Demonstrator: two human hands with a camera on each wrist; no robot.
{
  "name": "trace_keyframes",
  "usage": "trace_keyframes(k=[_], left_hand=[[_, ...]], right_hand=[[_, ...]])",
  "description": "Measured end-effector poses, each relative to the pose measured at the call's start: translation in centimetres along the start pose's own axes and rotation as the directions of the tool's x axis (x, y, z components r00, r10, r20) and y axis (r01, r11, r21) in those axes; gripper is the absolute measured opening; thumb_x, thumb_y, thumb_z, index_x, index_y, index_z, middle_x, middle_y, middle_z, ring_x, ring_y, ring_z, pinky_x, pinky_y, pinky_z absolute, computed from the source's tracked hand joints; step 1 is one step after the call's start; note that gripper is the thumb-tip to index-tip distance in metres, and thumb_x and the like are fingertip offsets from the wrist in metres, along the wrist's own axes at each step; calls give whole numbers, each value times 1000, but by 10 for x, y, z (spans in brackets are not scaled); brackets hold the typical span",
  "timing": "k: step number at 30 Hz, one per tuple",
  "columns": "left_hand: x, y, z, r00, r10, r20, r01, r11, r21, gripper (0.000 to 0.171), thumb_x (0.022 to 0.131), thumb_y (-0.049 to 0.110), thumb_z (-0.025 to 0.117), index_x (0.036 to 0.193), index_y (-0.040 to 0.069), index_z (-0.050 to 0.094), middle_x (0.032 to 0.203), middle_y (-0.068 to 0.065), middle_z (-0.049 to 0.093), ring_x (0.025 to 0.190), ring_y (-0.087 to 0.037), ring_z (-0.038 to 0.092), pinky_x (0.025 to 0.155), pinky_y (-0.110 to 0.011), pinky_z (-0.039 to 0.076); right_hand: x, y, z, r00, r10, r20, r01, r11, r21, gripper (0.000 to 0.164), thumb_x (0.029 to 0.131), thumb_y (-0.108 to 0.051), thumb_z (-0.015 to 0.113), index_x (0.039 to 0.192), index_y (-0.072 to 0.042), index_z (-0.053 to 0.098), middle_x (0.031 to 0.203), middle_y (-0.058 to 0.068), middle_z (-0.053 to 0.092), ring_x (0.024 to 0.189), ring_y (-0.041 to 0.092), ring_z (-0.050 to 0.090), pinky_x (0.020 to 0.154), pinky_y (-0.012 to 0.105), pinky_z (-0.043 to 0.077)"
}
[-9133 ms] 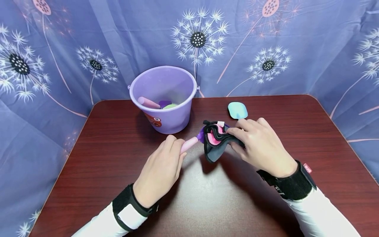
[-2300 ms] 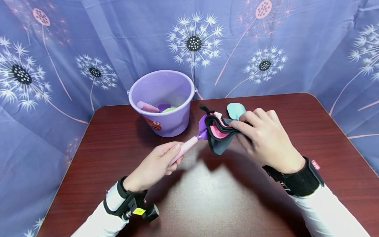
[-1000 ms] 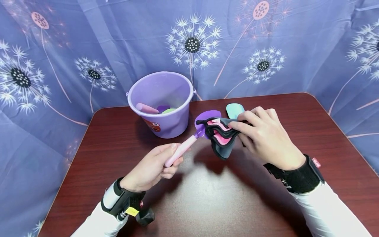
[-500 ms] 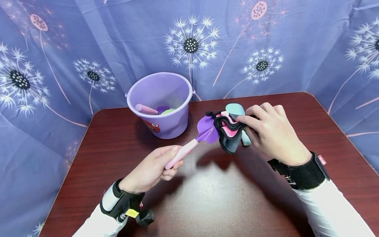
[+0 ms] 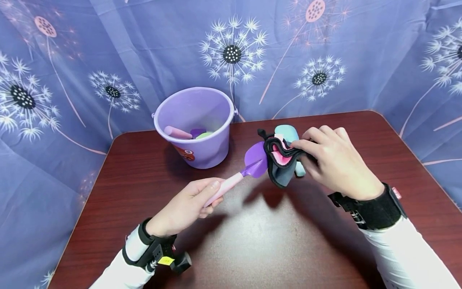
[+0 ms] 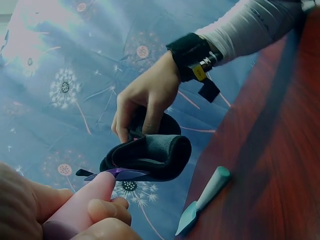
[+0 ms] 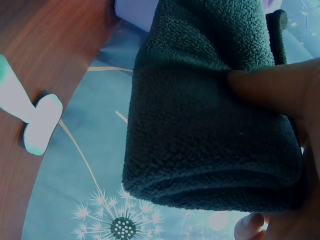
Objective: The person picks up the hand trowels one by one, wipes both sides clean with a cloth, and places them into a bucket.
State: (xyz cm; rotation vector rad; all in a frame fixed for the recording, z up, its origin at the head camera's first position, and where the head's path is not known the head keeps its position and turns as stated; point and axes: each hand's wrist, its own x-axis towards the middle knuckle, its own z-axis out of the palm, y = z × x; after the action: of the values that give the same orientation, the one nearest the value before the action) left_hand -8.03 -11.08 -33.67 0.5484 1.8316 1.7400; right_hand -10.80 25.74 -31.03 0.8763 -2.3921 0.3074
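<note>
My left hand [image 5: 187,206] grips the pink handle of a toy shovel [image 5: 254,156], thumb along the top. The shovel's purple blade points up and right, held above the table. In my right hand [image 5: 332,164], fingers and thumb pinch a folded cloth [image 5: 282,173], dark grey with black edging and pink inner layers. The cloth's left edge meets or overlaps the blade's right side; whether they touch is unclear. In the right wrist view the fuzzy grey cloth [image 7: 200,125] fills the middle, with the thumb pressing its face. The left wrist view shows the blade edge-on against the cloth [image 6: 172,152].
A purple bucket [image 5: 213,150] stands at the back left, holding a pink-handled thing and purple and green pieces. A light teal toy shovel [image 5: 286,131] lies on the dark red wooden table [image 5: 133,176], partly behind the cloth. A dandelion-print curtain [image 5: 162,48] hangs behind.
The left hand has turned from knuckles up to thumb up, turning the shovel. The cloth has slid right off most of the blade, along with the right hand, now covering part of the teal shovel.
</note>
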Motion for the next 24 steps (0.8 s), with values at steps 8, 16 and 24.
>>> trace_keyframes(k=[8, 16, 24], left_hand=[[0, -1, 2, 999, -17, -33, 20, 996, 88, 37, 117, 29, 41, 125, 1, 64, 81, -7, 48, 61, -10, 36, 54, -22, 29], [2, -3, 5, 999, -9, -47, 18, 980, 199, 33, 117, 25, 42, 123, 4, 67, 79, -5, 48, 60, -10, 38, 53, -22, 31], [4, -4, 8, 996, 60, -61, -32, 922, 386, 29, 116, 25, 45, 119, 10, 69, 75, 0, 49, 63, -12, 45, 60, -26, 39]], right_hand=[[1, -6, 1, 1000, -2, 15, 2, 1000, 13, 30, 88, -5, 65, 113, -13, 79, 98, 3, 62, 83, 26, 50, 72, 46, 31], [2, -13, 5, 999, -32, 24, 32, 999, 24, 29, 87, -6, 66, 112, -14, 79, 98, 2, 62, 83, 26, 50, 72, 46, 33], [4, -24, 9, 998, -63, 21, 62, 997, 40, 24, 91, -9, 68, 112, -16, 78, 95, 0, 59, 79, 24, 46, 72, 45, 31]])
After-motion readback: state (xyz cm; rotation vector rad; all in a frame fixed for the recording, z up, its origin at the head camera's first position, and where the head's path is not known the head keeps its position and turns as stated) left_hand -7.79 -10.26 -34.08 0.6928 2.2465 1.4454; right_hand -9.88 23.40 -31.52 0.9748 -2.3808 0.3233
